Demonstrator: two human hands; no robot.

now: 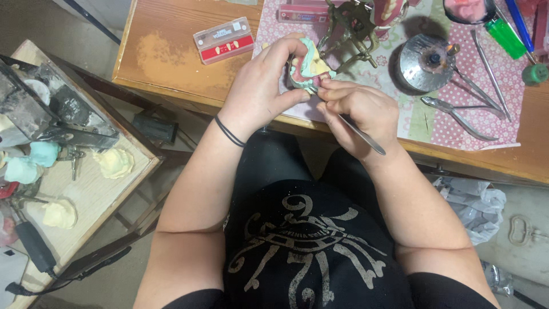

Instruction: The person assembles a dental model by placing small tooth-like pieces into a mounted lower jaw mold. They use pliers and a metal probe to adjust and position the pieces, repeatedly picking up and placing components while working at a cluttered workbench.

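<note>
You're mid-carve here, as far as I can judge. Your left hand (pixel 260 91) is wrapped around the dental cast (pixel 307 67), the mint-green and pale yellow one, thumb underneath and fingers curled over the top, holding it up just above the near edge of the desk (pixel 171 51), upper middle of the frame. Your right hand (pixel 357 111) is closed in a pen-style grip on a thin metal wax carver (pixel 361 134); its handle pokes out toward lower right and the working tip is tucked in against the cast's lower right side, hidden by your fingertips, so I can't tell exactly where it touches.

Looks like you're at the shaping or trimming stage on the wax part of that model. My guess is the next move wants small controlled strokes, with the left hand turning the cast a bit so the tip stays visible. Both hands are crowded tight, so brace a finger against the cast to keep the tool from skidding.

Just behind the cast sits a brass-coloured articulator (pixel 350 28). Right of that, on the dotted pink cloth (pixel 509 97), there's a round metal burner (pixel 426 63), pliers (pixel 457 117) and a green lighter (pixel 506 35). A red and clear tooth card box (pixel 224 39) lies up left of your hands. Lower left, a side table (pixel 97 194) has more casts, pale yellow (pixel 114 162) and mint (pixel 31 160).
</note>
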